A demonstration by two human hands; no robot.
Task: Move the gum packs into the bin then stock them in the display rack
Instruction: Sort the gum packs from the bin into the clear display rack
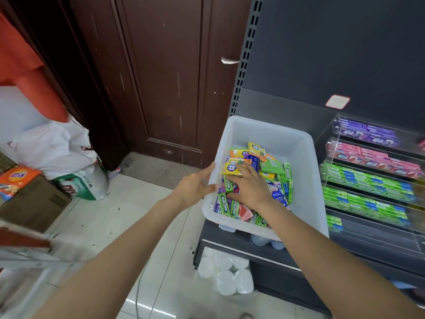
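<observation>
A white plastic bin (271, 132) sits on the dark shelf, holding several mixed gum packs (273, 166) in green, yellow, purple and blue. My left hand (195, 186) grips the bin's left rim, thumb over the edge. My right hand (247, 185) reaches down into the bin and lies on the pile, its fingers over a green pack (227, 184) and a yellow pack (232, 168); whether they pinch one is hidden. To the right stands a clear tiered display rack (333, 153) with rows of purple, pink and green packs.
A dark wooden door (165, 84) stands behind the bin. White bags (53, 146), a cardboard box (34, 203) and detergent packs crowd the floor at left. Wrapped paper rolls (227, 272) sit under the shelf. Pale floor tiles lie between.
</observation>
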